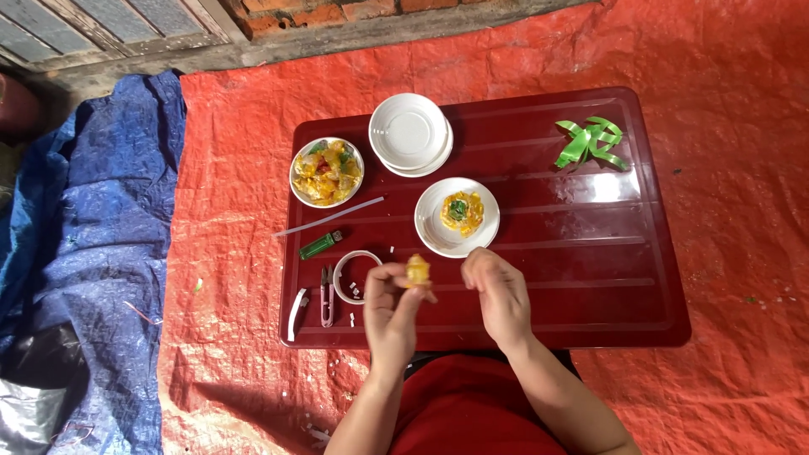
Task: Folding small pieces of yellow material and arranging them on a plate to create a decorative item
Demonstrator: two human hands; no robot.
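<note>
My left hand (389,310) pinches a small yellow-orange wrapped piece (417,271) and holds it up over the near part of a dark red low table (590,278). Just to its right is my right hand (495,291), its fingers curled loosely and nothing visible in them. Beyond the hands stands a white plate (435,232) with a yellow ring of pieces around a green centre (461,211).
A white bowl of yellow wrapped pieces (326,172) and stacked empty white plates (409,133) stand at the back left. A green lighter (320,245), tape roll (347,270), small snips (326,297), a thin white stick (330,216) and green ribbon (592,141) also lie there. Red tarp (725,152) and blue tarp (101,211) cover the floor.
</note>
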